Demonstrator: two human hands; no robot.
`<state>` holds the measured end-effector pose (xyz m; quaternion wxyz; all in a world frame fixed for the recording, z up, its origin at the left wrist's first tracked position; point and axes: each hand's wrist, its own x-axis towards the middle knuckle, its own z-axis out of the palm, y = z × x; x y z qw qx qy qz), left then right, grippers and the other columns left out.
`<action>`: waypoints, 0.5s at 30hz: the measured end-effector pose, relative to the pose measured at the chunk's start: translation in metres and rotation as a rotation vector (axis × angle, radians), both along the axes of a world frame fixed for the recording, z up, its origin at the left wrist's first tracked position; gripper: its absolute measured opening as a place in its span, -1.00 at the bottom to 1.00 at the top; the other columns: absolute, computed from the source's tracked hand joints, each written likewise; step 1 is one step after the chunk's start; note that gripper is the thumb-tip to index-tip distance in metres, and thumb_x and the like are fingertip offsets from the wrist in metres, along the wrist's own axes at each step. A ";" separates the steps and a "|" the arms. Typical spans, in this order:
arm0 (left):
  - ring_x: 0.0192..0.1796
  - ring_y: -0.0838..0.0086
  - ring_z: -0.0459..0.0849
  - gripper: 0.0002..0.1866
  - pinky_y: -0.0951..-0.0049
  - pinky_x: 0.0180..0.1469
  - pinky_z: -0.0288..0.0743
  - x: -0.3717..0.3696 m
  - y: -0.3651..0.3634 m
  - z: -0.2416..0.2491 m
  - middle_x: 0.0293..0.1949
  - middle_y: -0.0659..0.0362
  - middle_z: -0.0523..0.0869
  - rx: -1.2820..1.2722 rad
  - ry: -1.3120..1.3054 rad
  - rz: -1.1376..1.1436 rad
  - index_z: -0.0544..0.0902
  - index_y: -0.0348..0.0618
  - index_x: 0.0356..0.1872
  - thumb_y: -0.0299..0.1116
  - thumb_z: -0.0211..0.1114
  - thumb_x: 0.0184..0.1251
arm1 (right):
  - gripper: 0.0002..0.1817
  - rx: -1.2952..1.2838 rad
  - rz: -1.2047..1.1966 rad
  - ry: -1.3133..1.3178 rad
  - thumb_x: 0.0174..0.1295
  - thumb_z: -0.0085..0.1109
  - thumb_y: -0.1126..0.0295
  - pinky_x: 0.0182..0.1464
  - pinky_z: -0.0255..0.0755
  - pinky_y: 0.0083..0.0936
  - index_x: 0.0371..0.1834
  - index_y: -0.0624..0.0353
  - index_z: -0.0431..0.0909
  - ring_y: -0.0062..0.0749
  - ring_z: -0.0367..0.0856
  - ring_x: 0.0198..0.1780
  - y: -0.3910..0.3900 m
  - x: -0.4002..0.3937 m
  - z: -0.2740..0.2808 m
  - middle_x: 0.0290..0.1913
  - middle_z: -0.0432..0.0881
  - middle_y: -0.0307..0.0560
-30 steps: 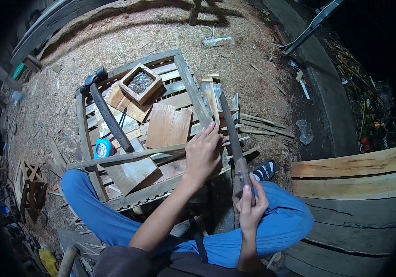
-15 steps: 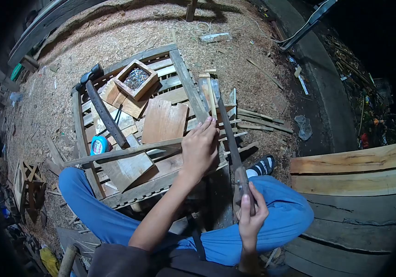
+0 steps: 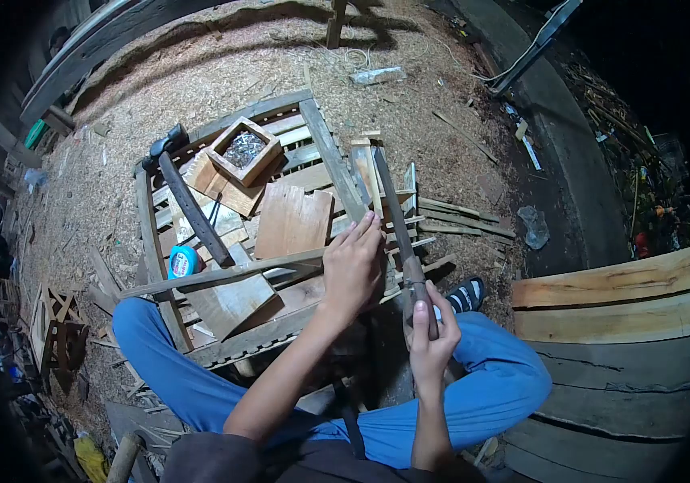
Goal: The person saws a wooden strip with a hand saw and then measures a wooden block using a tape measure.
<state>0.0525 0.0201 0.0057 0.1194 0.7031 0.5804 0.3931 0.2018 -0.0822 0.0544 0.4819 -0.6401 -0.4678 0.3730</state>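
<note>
My left hand (image 3: 354,264) is closed around a narrow pale wooden strip (image 3: 372,173) that points away from me past the table's right side. My right hand (image 3: 432,328) grips the dark wooden handle of a long-bladed machete (image 3: 394,208). Its blade runs forward close along the right side of the strip. A long thin batten (image 3: 224,274) crosses the slatted table (image 3: 325,137) and reaches my left hand. Flat wooden boards (image 3: 292,219) lie on the slats just left of that hand.
On the table are a square wooden box of nails (image 3: 244,150), a hammer (image 3: 192,205) and a blue tape measure (image 3: 184,262). Loose sticks (image 3: 457,216) lie on the ground at right. Wide planks (image 3: 618,302) stretch along my right side, beyond my bent knee.
My right hand has pushed the machete forward, its blade sliding farther along the strip. My left hand keeps its hold at nearly the same place. The whole view has shifted slightly.
</note>
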 end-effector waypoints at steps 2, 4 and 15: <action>0.43 0.15 0.65 -0.57 0.14 0.50 0.48 -0.002 0.001 0.001 0.31 -0.13 0.72 0.014 -0.002 0.007 0.66 -0.38 0.22 -0.49 0.34 0.34 | -0.58 0.030 0.019 -0.030 0.55 0.22 0.40 0.36 0.51 -0.29 0.33 0.48 0.60 -0.15 0.72 0.26 -0.007 0.002 0.001 0.25 0.73 0.24; 0.28 0.06 0.75 -0.58 0.12 0.38 0.57 0.000 0.000 0.002 0.26 -0.14 0.75 0.063 0.004 0.017 0.66 -0.36 0.27 -0.41 0.36 0.45 | -0.58 -0.011 0.009 -0.020 0.54 0.22 0.41 0.40 0.48 -0.26 0.33 0.49 0.60 -0.10 0.69 0.32 -0.036 0.015 -0.011 0.27 0.72 0.25; 0.41 0.22 0.67 -0.58 0.18 0.46 0.52 -0.001 0.002 -0.002 0.30 -0.07 0.75 -0.019 -0.010 0.027 0.69 -0.35 0.19 -0.58 0.30 0.27 | -0.59 0.093 0.055 -0.084 0.60 0.19 0.37 -0.59 0.01 -0.67 0.41 0.32 0.56 -0.86 0.22 -0.62 -0.038 0.028 -0.027 -0.55 0.42 -0.46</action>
